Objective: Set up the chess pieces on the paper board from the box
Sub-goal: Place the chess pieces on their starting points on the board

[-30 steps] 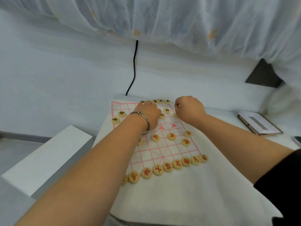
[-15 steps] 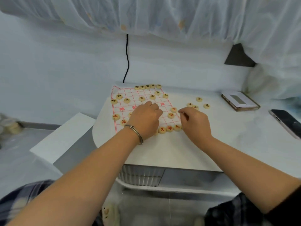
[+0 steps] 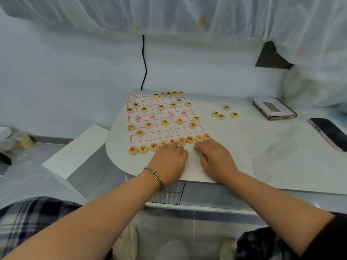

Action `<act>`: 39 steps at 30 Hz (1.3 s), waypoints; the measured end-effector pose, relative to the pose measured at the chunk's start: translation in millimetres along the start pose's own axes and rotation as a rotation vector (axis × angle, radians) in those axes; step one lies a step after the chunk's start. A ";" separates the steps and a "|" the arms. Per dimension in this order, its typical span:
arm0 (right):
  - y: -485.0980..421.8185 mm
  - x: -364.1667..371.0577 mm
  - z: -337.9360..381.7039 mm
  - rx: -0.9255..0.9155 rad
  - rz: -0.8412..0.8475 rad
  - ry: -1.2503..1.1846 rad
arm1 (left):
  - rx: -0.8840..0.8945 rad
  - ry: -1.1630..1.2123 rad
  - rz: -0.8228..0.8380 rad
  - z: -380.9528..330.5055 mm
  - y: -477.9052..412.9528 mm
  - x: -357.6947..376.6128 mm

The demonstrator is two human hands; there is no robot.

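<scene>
A paper board (image 3: 159,117) with a red grid lies on the white table (image 3: 253,156). Several round wooden pieces stand on it: red ones in the near row (image 3: 190,139) and black ones at the far edge (image 3: 168,94). Several loose pieces (image 3: 221,116) lie on the table right of the board. The box (image 3: 274,111) sits farther right. My left hand (image 3: 169,162) rests at the near row, its fingertips touching a piece. My right hand (image 3: 216,158) rests beside it with loosely curled fingers that hold nothing.
A dark phone (image 3: 330,133) lies at the table's right edge. A black cable (image 3: 144,62) hangs down the wall behind the board. A white block (image 3: 75,152) stands left of the table. White netting hangs above.
Both hands have drawn back from the far half of the board to its near row. The camera has pulled back, so the loose pieces, box and phone show.
</scene>
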State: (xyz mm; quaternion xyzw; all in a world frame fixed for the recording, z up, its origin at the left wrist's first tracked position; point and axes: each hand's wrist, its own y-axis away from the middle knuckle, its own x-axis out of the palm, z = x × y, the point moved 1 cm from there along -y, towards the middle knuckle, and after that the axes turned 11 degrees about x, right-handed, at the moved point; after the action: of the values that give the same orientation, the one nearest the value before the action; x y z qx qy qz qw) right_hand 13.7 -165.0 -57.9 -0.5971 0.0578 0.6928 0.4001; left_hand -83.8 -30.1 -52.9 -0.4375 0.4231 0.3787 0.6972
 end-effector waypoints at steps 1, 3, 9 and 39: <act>-1.0 0.6 0.8 -0.014 0.023 0.008 | -0.003 -0.002 -0.006 0.3 0.5 2.3; -2.3 2.3 1.0 -0.017 0.063 0.020 | -0.013 -0.004 -0.021 0.4 1.0 6.1; -4.9 5.8 0.9 -0.024 0.085 0.015 | -0.035 -0.012 -0.044 -0.5 -0.7 9.0; 9.8 -4.2 3.2 -0.073 -0.003 0.075 | -0.060 0.011 0.003 -22.9 2.8 -0.9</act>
State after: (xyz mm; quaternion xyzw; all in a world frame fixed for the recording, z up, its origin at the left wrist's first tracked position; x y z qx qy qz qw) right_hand 5.0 -171.9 -57.2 -0.6371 0.0465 0.6711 0.3763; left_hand -92.6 -50.6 -58.9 -0.4597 0.4160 0.3901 0.6808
